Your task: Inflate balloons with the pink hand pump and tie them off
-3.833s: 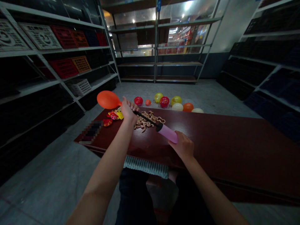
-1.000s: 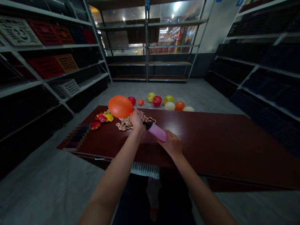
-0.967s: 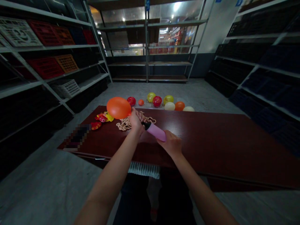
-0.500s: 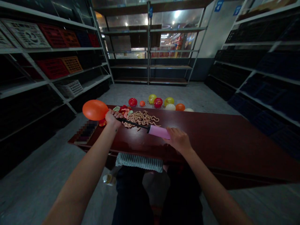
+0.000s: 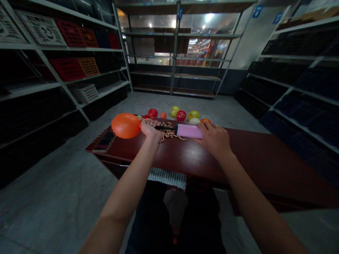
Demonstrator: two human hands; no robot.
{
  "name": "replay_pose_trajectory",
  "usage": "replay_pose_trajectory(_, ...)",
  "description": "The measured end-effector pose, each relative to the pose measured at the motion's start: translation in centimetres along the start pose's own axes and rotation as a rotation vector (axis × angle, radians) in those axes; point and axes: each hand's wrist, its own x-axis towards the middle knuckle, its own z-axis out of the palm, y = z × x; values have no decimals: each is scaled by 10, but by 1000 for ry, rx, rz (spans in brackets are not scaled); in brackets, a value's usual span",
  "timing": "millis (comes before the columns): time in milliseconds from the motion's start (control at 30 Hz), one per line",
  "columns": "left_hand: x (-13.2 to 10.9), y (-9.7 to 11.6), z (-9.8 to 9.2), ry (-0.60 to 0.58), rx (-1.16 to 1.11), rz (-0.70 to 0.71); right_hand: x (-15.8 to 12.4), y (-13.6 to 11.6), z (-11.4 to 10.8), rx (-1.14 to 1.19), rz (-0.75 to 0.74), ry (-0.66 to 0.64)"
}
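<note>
My left hand (image 5: 150,127) is closed around the neck of an inflated orange balloon (image 5: 125,125), at the black nozzle end of a hand balloon pump. The balloon sticks out to the left, above the table. Wrapped round the far end of the pump's pink barrel (image 5: 188,131) is my right hand (image 5: 215,138). A short length of black shaft shows between the left hand and the barrel. Under the pump lies a heap of tan, wavy strands (image 5: 169,134). Some red and pale pieces behind my left hand are mostly hidden.
A dark red table (image 5: 196,155) spans the front, with a blurred dark flat object (image 5: 104,141) at its left. Beyond its far edge are several balloons, among them a red one (image 5: 181,115). Shelves with crates (image 5: 70,33) stand left; more racks stand behind and right.
The hands have come closer together, and less of the pump's black shaft shows. The pump is now more level and higher, and the balloon has moved right in view.
</note>
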Motion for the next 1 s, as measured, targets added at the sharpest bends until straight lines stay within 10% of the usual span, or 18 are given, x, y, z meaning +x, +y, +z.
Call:
replay_pose_trajectory(233, -26, -17, 7, 22, -58, -88, -1, -19, -9, -21, -7, 62)
replay_pose_trajectory(667, -18, -19, -37, 90, 166, -257, -120, 8, 39, -66, -34, 42)
replay_pose_trajectory(1000, 9, 5, -10, 73, 90, -102, -87, 27, 42, 108, 41, 13)
